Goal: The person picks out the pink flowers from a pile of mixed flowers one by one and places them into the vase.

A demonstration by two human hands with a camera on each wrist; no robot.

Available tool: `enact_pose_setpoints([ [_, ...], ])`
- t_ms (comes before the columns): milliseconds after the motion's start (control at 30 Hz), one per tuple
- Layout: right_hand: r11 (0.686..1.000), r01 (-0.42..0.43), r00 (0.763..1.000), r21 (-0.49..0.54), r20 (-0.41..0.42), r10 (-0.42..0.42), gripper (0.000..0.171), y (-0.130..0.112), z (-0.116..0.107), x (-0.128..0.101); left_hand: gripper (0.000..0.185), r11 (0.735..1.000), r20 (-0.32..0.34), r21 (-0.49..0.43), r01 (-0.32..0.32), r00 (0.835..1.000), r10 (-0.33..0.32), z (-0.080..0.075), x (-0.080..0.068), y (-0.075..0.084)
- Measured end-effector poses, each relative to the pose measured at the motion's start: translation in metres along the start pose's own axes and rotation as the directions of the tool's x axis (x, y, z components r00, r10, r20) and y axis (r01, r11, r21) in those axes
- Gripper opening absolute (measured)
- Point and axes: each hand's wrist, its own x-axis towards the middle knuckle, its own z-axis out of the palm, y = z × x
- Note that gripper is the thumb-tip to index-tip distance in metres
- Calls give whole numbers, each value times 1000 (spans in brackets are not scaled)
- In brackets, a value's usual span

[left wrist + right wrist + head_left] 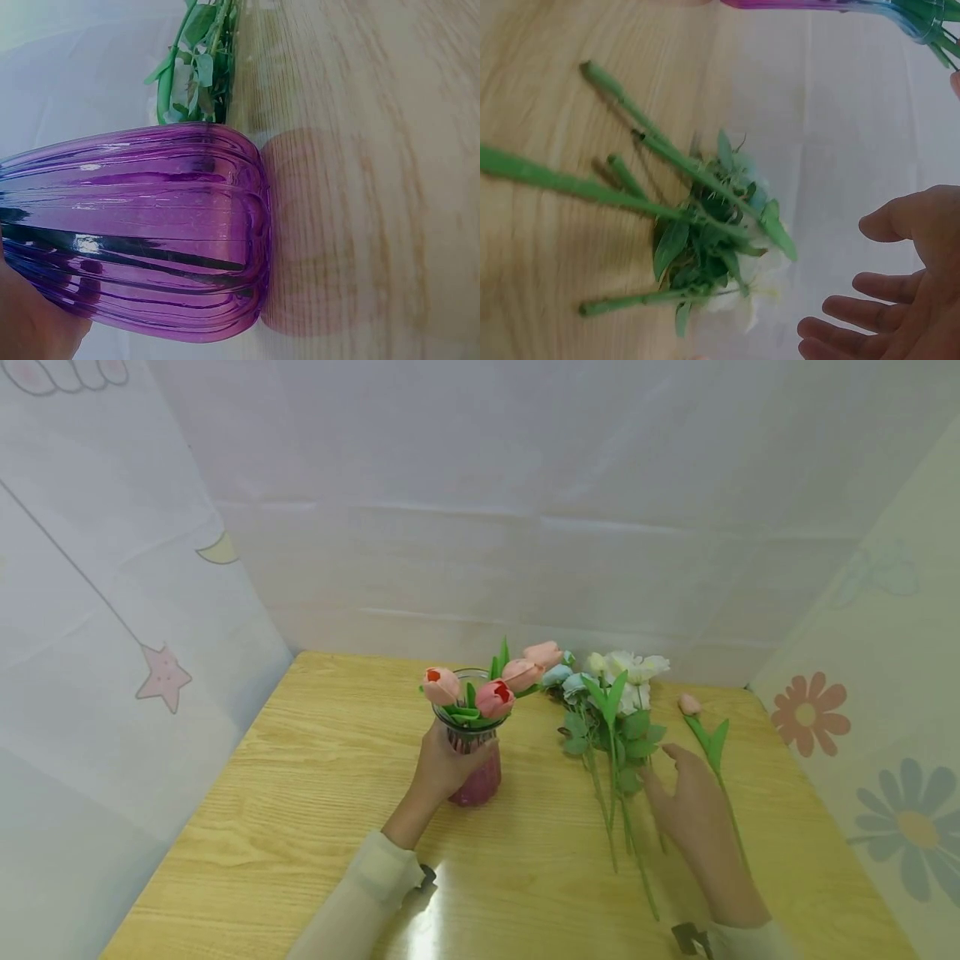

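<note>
So far, four pink tulips (495, 697) stand in the purple vase (474, 768), which your left hand (442, 768) grips on the counter (300, 793). Your right hand (693, 806), fingers spread and empty, hovers over the loose stems (611, 752); those remain.

Vase (142, 225) cut off by the left edge in the left wrist view, neck and rim not seen; only a sliver of left hand (34, 322) caught at the bottom-left corner, fingers hidden; vase base partly covered by that hand in the head view; stems (630, 202) smeared by blur in the right wrist view; right hand (904, 300) cropped at the right and bottom edges; desk (375, 187) grain blurred in the left wrist view.
</note>
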Motion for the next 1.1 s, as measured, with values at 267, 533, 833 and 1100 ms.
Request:
enact_pose_setpoints([
  [267,997,-8,1000,-77,-14,7,62,22,-4,2,67,1000,-10,9,-12,1000,12,-1,2,-1],
  [533,992,-30,999,-125,29,34,65,46,-11,4,68,1000,-12,-6,3,1000,-3,1,0,-1],
  [833,984,-81,991,-162,97,97,66,67,-20,7,69,1000,-5,-7,23,1000,-23,2,0,-1],
  [1100,977,-102,976,-187,172,135,70,92,-22,11,68,1000,-9,10,9,1000,-9,2,0,-1],
])
